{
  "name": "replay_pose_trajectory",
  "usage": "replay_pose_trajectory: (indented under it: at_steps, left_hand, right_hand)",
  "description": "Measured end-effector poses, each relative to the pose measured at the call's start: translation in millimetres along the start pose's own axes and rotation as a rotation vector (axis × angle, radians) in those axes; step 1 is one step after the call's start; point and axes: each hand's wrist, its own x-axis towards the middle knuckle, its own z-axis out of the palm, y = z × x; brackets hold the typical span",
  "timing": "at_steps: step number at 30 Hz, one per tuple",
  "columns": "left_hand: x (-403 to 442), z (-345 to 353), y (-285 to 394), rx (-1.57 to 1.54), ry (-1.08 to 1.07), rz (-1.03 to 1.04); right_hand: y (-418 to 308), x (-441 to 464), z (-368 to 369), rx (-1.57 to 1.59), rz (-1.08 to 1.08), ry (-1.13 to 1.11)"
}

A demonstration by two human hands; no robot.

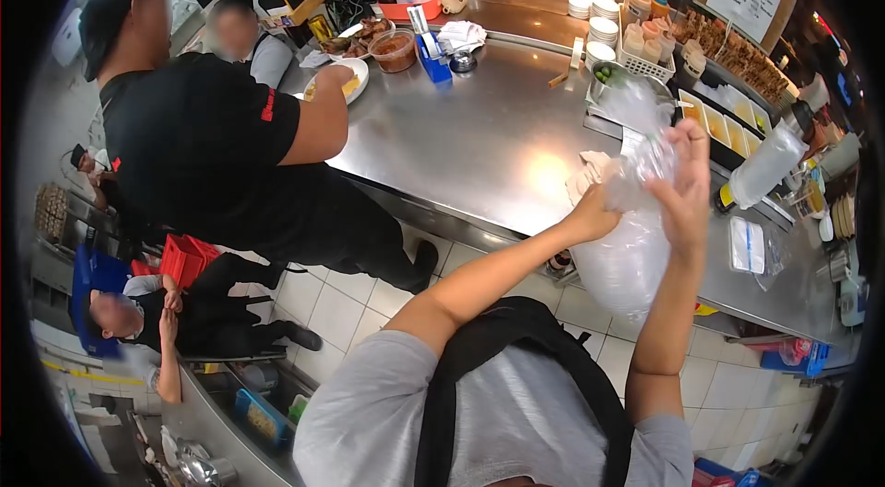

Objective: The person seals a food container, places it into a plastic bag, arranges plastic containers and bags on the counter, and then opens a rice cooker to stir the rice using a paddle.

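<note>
A large clear plastic bag (622,261) hangs in front of the steel counter's edge, its gathered top between my two hands. My left hand (593,213) is closed on the bag at its neck. My right hand (684,178) is raised beside the bunched plastic, fingers bent and partly spread, touching it; whether it grips the plastic is hard to tell. Above my hands the loose end of the bag (636,105) sticks up near a metal bowl (599,91) with green items. A beige cloth (590,169) lies on the counter by my left hand.
Steel counter (442,128) ahead. A co-worker in black (203,118) stands at left, a hand over a white plate (355,93). Another person sits at lower left. Sauce bottles (650,40), food trays (714,123) and a plastic-wrapped stack (765,164) stand at right.
</note>
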Motion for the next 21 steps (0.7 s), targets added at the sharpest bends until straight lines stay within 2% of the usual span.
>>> replay_pose_trajectory:
  at_steps: [1,2,3,4,5,6,7,8,10,12,14,15,17,19,20,21]
  left_hand:
    - [2.4,-3.6,-5.6,0.094,-0.028,0.086]
    - [4.4,-6.9,-12.6,0.187,-0.053,0.173]
    - [6.9,-5.6,-27.0,0.185,-0.046,0.176]
    - [10.0,-0.7,-44.7,0.007,-0.101,0.097]
    - [8.0,0.2,-38.0,-0.172,-0.159,0.016]
    - [3.3,0.2,-32.8,-0.175,-0.16,0.015]
    - [-3.1,0.1,-28.7,0.196,-0.121,0.324]
    - [-11.0,-0.4,-15.4,0.558,-0.082,0.634]
    - [-14.7,-1.4,-10.0,0.53,-0.142,0.647]
    - [-9.6,2.9,-13.9,0.646,-0.042,0.536]
    - [8.2,2.4,-60.9,0.653,-0.143,0.421]
    - [7.5,2.6,-55.0,0.63,-0.168,0.433]
    - [1.4,-6.7,-40.4,0.733,-0.23,0.22]
    - [-1.4,-13.3,-18.5,0.819,-0.205,0.293]
    - [-0.1,-16.8,-7.3,0.909,-0.159,0.363]
    - [0.9,-19.5,1.2,0.888,-0.136,0.338]
  right_hand:
    - [-9.0,-3.0,2.2,-0.046,-0.103,0.023]
    - [-3.9,-10.5,-10.9,-0.048,-0.103,0.019]
    - [6.6,-18.8,-36.4,-0.314,0.047,-0.231]
    - [12.3,-21.1,-49.2,-0.58,0.198,-0.481]
    - [8.3,-19.4,-45.5,-0.583,0.197,-0.484]
    - [1.1,-19.3,-41.3,-0.615,0.416,-0.506]
    - [-3.3,-20.6,-40.1,-0.645,0.64,-0.517]
    - [2.0,-22.1,-44.5,-0.651,0.654,-0.497]
    - [21.6,-28.1,-62.7,-0.463,-0.024,-0.28]
    - [26.6,-30.8,-56.4,-0.041,0.265,-0.123]
    - [25.9,-25.7,-48.9,0.265,0.206,-0.28]
    - [22.7,-22.5,-47.8,0.244,0.206,-0.252]
    - [17.3,-18.4,-48.4,-0.304,0.26,-0.274]
    - [11.1,-17.0,-73.0,-0.497,0.314,0.12]
    - [25.6,-13.2,-104.6,0.005,0.117,0.146]
    - [14.9,-11.6,-111.2,0.114,0.031,0.221]
